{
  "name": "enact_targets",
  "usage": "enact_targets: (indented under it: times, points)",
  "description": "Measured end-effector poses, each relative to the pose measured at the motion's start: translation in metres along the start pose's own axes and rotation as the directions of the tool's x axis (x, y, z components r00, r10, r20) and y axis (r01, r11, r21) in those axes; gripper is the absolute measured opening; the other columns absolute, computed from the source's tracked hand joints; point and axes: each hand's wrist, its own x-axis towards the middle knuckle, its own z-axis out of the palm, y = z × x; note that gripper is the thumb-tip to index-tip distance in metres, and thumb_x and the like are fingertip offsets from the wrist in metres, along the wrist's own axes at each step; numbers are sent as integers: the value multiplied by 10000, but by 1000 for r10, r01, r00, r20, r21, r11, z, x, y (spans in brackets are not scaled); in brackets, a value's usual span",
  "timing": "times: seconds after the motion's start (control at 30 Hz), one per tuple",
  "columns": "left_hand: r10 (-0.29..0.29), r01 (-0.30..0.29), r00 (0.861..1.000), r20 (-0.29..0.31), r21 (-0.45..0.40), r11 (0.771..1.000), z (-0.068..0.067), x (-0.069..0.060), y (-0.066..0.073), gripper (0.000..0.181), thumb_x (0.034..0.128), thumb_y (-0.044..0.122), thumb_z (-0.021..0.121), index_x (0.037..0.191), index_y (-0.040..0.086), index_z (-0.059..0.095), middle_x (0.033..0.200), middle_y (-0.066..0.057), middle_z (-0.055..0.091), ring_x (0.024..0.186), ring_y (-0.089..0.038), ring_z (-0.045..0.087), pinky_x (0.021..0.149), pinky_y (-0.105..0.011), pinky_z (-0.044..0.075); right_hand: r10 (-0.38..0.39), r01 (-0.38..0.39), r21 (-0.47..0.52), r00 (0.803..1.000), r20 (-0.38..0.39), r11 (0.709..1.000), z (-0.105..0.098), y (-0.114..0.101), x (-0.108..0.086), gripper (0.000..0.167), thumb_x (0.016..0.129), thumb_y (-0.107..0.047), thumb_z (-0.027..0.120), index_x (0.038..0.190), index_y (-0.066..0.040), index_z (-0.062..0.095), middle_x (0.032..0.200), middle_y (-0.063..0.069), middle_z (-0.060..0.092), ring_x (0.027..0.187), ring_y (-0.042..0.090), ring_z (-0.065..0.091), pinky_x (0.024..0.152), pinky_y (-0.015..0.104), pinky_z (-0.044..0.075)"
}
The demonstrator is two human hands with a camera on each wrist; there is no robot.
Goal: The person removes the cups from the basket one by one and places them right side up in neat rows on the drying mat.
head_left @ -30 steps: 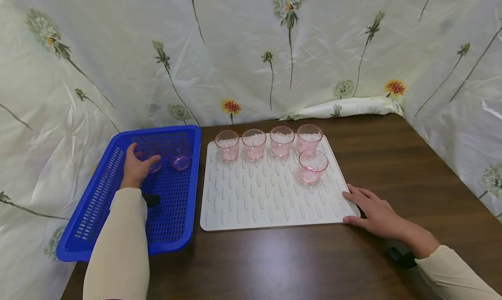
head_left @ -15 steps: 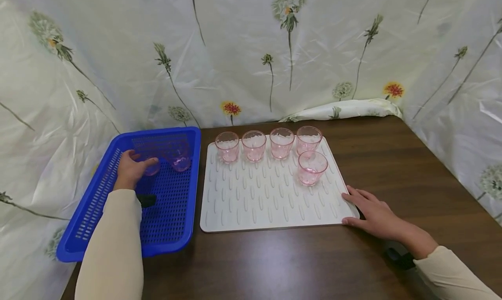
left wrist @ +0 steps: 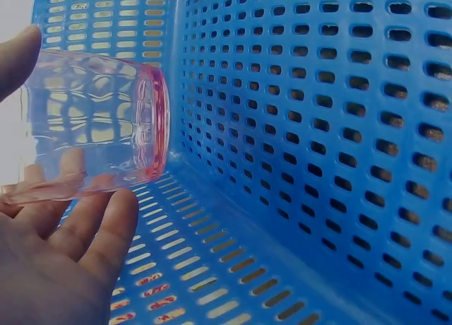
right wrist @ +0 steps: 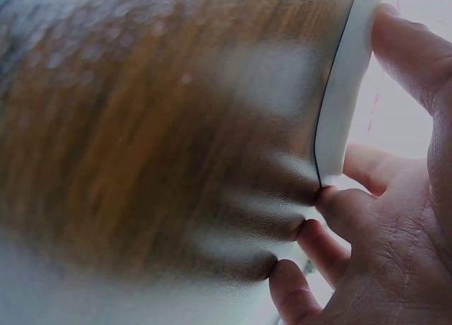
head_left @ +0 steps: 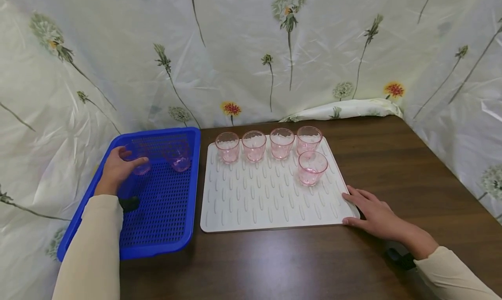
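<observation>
Inside the blue basket (head_left: 162,243), my left hand (head_left: 114,169) grips a clear pink glass (head_left: 142,167), fingers and thumb round its sides. The left wrist view has this glass (left wrist: 99,120) between thumb and fingers, its rim near the slotted wall. Another pink glass (head_left: 181,160) stands in the basket, right of the held one. My right hand (head_left: 378,215) rests with spread, relaxed fingers at the right edge of the white ribbed mat (head_left: 255,204). In the right wrist view, its thumb touches the mat's edge and some fingertips touch the table.
Several pink glasses stand upright on the mat: a row along its back edge, and one glass (head_left: 312,168) in front of the row's right end. The brown wooden table (head_left: 274,265) meets a flowered cloth (head_left: 235,52) behind.
My left hand has moved left inside the basket, carrying the pink glass away from the other one there. My right hand has stayed at the mat's edge.
</observation>
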Motion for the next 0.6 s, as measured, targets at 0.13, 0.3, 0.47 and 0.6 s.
enact_targets:
  times: [0.13, 0.3, 0.47, 0.6]
  points:
    - [-7, 7, 1000, 12, -1, 1000, -1, -2, 2, 1007, 938, 432, 637, 1562, -55, 15, 1598, -321, 219, 1451, -517, 270, 1170, -641, 260, -3, 3, 0, 1000, -5, 1000, 1, 0, -1, 851, 846, -571, 678, 1479, -53, 440, 1579, 266, 315, 1388, 473, 295, 952, 735, 350]
    - [16, -16, 1000, 13, -14, 1000, -3, 0, 8, 1008, 942, 432, 626, 1564, -53, -1, 1600, -327, 203, 1456, -528, 245, 1168, -644, 257, -11, 11, -2, 1000, -12, 1000, 1, 0, -1, 833, 853, -549, 688, 1475, -50, 447, 1576, 263, 326, 1385, 470, 309, 938, 727, 363]
    - [74, -74, 997, 16, -34, 997, -9, -2, 25, 1006, 941, 416, 630, 1568, -42, -9, 1602, -324, 204, 1448, -529, 264, 1165, -639, 265, -16, 16, -8, 1000, -20, 1000, 0, -1, -1, 825, 856, -538, 693, 1471, -45, 450, 1573, 265, 332, 1382, 471, 317, 933, 717, 370]
    - [104, -100, 994, 34, -103, 990, -10, -7, 39, 988, 949, 384, 633, 1573, -23, -16, 1625, -282, 184, 1459, -497, 275, 1179, -613, 264, -21, 21, -9, 1000, -22, 1000, 0, -1, -1, 823, 857, -536, 694, 1469, -43, 452, 1571, 264, 335, 1382, 469, 319, 935, 712, 372]
